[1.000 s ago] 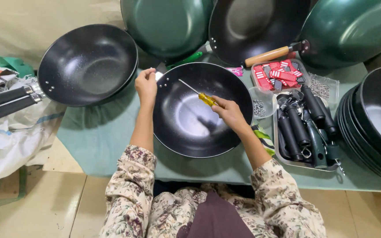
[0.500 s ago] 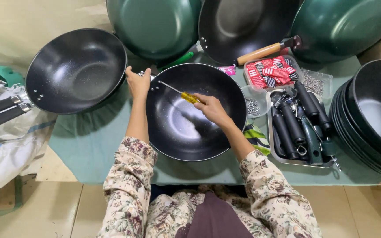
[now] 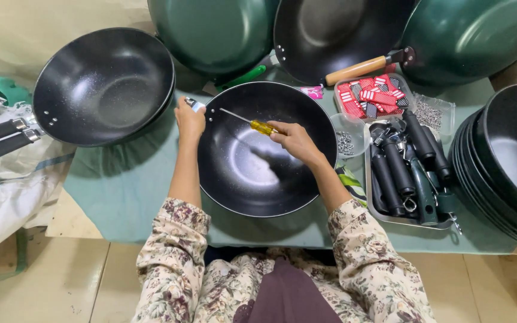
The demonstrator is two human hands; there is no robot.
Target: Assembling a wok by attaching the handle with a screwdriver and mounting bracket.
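Over black wok (image 3: pixel 258 173): right hand (image 3: pixel 294 140) w/ screwdriver (image 3: pixel 252 124), same grip as before.

Soft, even light falls from above, bright enough all over. Pale glare sits in the bowl of the middle black wok (image 3: pixel 267 149) and the one at left (image 3: pixel 104 87). Shadows on the tabletop (image 3: pixel 121 179) are faint and blurred. Focus is sharp; edges bow slightly outward.
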